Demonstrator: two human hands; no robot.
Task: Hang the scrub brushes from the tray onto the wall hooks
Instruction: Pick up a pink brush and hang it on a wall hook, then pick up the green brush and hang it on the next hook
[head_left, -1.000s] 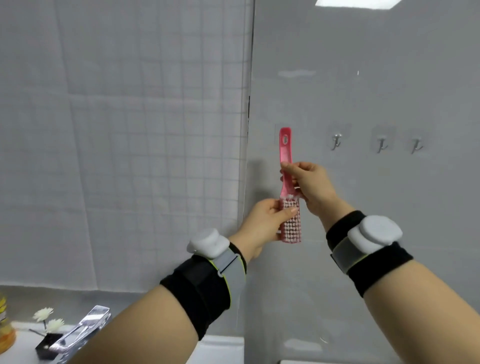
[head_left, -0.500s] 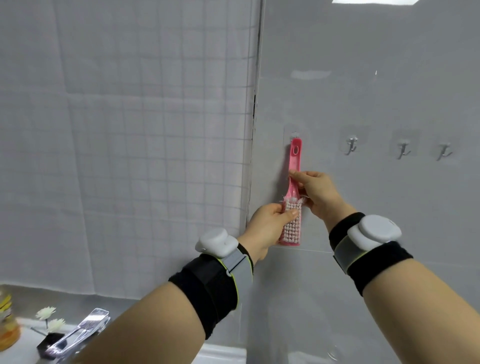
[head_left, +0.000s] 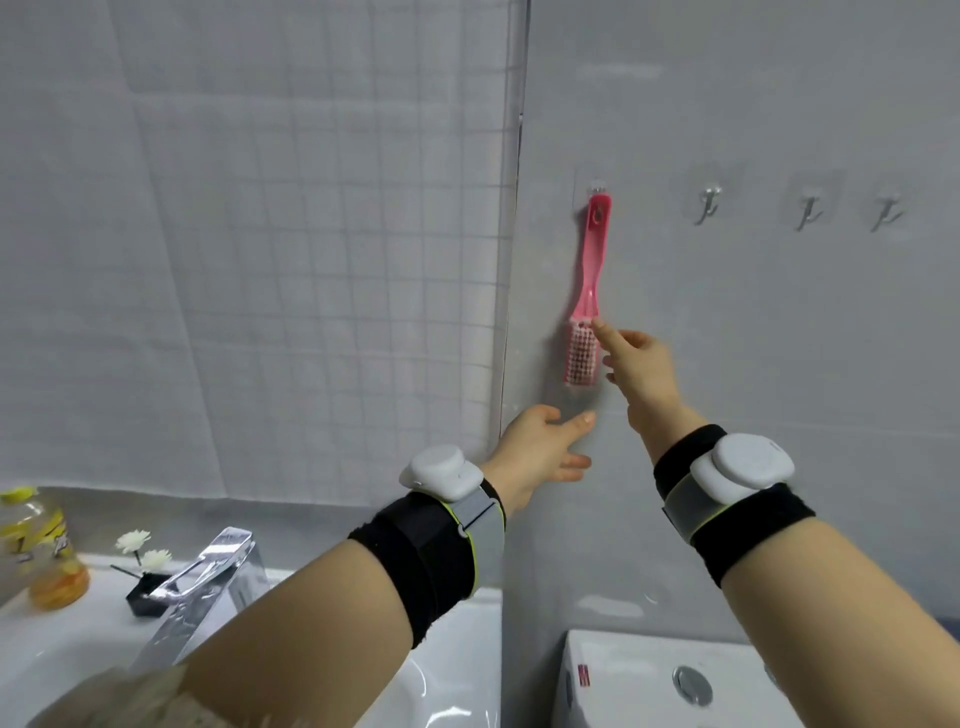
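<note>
A pink scrub brush (head_left: 588, 280) hangs upright on the leftmost wall hook (head_left: 597, 186), bristle head down. Three more metal hooks (head_left: 709, 205) sit bare in a row to its right on the grey wall. My right hand (head_left: 636, 366) is just right of the bristle head, its forefinger tip touching the brush where handle meets head. My left hand (head_left: 537, 449) is below the brush, fingers spread, holding nothing. No tray is in view.
A white sink (head_left: 62, 644) with a chrome tap (head_left: 202, 587) lies at lower left, with a yellow bottle (head_left: 36, 551) and a small black holder with white flowers (head_left: 143, 571). A white toilet tank (head_left: 670, 680) with a flush button sits at lower right.
Both hands have let go of the pink brush, which now hangs from the leftmost hook. My left hand has dropped below it; my right keeps only a fingertip on it.
</note>
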